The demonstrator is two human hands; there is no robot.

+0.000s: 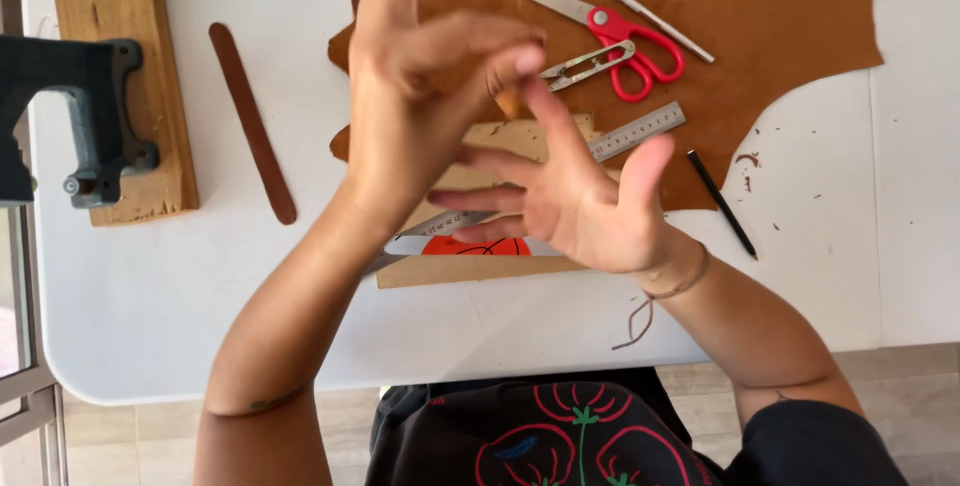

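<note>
Both my hands are raised above a white table (pixel 180 286), close together. My left hand (pixel 420 86) has its fingers curled, thumb and fingertips near each other, with nothing visible between them. My right hand (pixel 585 201) is spread open, its index finger pointing up to the left thumb, and it holds nothing. A thin cord is tied around my right wrist (pixel 670 291). Below the hands lie a tan cardboard piece (pixel 470 271), a red-handled cutter (pixel 475 246) and a steel ruler (pixel 640 131).
A brown leather sheet (pixel 770 6) covers the far side of the table and carries red scissors (pixel 630 41), thread snips (pixel 585 64) and a slim metal tool (pixel 662 26). A black pen (pixel 722 204) lies at the right. At the left are a leather strip (pixel 253 124) and a wood block (pixel 120 46) with a grey metal clamp (pixel 75 116).
</note>
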